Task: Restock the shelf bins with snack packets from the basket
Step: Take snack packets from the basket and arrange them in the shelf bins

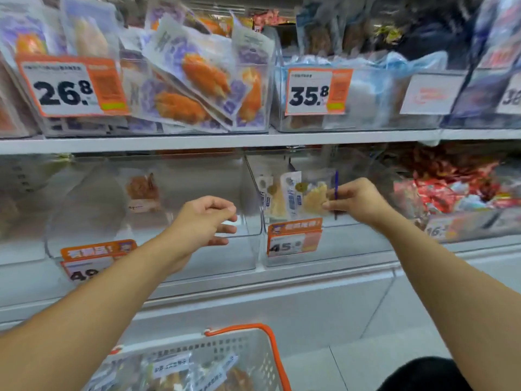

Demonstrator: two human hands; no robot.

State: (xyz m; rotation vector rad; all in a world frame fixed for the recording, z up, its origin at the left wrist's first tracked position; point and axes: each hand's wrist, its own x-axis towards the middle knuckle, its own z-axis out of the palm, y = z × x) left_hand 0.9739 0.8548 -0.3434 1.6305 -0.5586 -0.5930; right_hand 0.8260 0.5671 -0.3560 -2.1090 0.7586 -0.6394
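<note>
Fingers: the right hand (358, 200) pinches a clear snack packet (318, 197) between thumb and fingertips; the left hand (205, 221) has fingers loosely curled, holding nothing.
Held packet: it stands upright in a clear shelf bin (296, 258) on the lower shelf, beside a few similar pale packets (282, 193).
Left hand position: it hovers in front of the neighbouring clear bin (141, 249) on the left, which holds one brownish packet (143, 191) near its back.
Basket: a white basket (253, 359) with an orange handle (270, 345) sits below the arms, holding more packets (174, 371).
Upper shelf: bins crowded with purple-and-orange packets (197, 80), price tags reading 26.8 (70, 87) and 35.8 (317, 91).
Lower right: a bin of red-wrapped snacks (451, 190).
</note>
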